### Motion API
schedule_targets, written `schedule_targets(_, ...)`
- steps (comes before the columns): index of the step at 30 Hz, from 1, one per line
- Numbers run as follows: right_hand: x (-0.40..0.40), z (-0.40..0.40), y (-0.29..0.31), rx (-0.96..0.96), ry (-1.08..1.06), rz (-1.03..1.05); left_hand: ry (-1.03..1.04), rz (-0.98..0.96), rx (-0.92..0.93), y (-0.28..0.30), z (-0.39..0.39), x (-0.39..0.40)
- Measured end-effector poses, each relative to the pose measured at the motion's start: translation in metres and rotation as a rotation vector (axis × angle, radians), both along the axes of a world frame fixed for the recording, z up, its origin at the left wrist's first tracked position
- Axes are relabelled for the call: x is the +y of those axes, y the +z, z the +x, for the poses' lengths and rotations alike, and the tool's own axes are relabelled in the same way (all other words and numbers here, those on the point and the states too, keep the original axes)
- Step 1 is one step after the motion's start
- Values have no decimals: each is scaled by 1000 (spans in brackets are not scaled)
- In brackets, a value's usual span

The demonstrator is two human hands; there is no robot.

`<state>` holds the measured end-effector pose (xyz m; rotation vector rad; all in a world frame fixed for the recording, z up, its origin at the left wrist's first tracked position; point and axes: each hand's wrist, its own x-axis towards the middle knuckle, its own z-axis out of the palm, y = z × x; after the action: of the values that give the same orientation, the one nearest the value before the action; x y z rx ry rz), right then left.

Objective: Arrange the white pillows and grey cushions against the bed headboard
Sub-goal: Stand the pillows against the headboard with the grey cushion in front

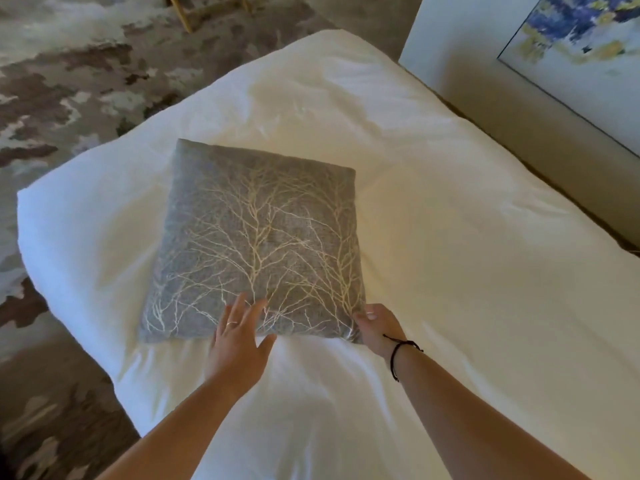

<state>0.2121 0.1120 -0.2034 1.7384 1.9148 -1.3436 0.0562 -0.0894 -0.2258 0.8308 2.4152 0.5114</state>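
A square grey cushion (258, 242) with a pale branch pattern lies flat on the white bed (433, 237). My left hand (239, 336) is over its near edge with fingers straight and spread, the fingertips on the fabric. My right hand (375, 325) grips the cushion's near right corner, with the fingers curled round the edge. No white pillows are in view.
A beige wall or headboard panel (512, 133) runs along the bed's right side, with a framed blue and yellow painting (581, 46) above it. A patterned grey and brown carpet (69, 81) lies to the left. Yellow chair legs (183, 15) stand at the top.
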Motion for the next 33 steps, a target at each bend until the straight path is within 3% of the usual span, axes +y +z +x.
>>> schedule_targets(5,24,-33,-38,21,-186,-141,-193,-141,232,-39,-35,13)
schedule_targets(10,31,-44,-49,101,-406,-312,-218,-148,264,-48,-45,15)
schedule_targets(20,-16,-29,36,211,-292,150,-237,-122,129,0,-46,8)
schedule_targets(25,-25,62,103,212,-314,387,-336,6,-90,28,34,42)
schedule_targets(33,-50,291,211,96,-522,644,-702,319,-408,94,275,79)
